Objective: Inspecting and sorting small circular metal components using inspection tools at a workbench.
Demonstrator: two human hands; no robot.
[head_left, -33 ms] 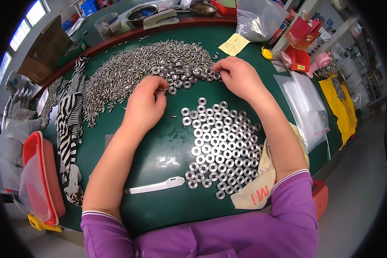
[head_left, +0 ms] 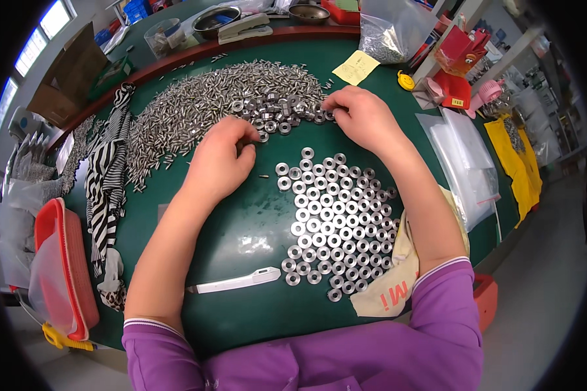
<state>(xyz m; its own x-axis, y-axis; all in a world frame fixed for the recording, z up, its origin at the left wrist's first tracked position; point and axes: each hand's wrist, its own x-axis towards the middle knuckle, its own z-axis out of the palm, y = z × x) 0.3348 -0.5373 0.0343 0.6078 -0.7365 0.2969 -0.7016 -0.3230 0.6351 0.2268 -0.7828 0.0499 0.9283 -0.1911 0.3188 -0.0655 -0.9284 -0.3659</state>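
A heap of shiny metal rings (head_left: 284, 114) lies at the front of a wide pile of small metal pins (head_left: 189, 107). My left hand (head_left: 223, 158) hovers by the heap's left edge, fingers bent and thumb apart from them; nothing shows in it. At the heap's right end, my right hand (head_left: 365, 118) has thumb and forefinger closed about a metal ring (head_left: 330, 116), partly hidden by the fingers. Nearer to me, many flat-lying metal rings (head_left: 327, 208) form a packed group between my forearms. One loose pin (head_left: 263, 176) lies to their left.
A white utility knife (head_left: 235, 281) lies on the green tabletop (head_left: 241, 319). Striped cloth (head_left: 104, 182) and a red basket (head_left: 65, 260) are on the left. Clear plastic bags (head_left: 460, 163) and yellow cloth (head_left: 514, 163) are on the right; a beige cloth (head_left: 388, 290) touches my right arm.
My left hand has drawn slightly toward me, its fingertips now a little apart from the rings. My right hand has stayed nearly still.
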